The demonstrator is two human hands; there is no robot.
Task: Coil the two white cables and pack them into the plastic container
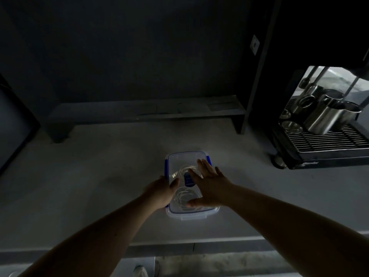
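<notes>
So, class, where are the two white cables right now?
The white cables lie coiled inside the plastic container, centre of the head view, under the flat right hand; the left hand grips its left edge.

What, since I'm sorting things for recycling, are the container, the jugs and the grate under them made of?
The container: clear plastic, glossy, it seems; the coiled white cables show through it. The jugs: polished metal, likely stainless steel; they mirror the light. The grate: thin metal bars, probably; dim light leaves the finish open.
</notes>
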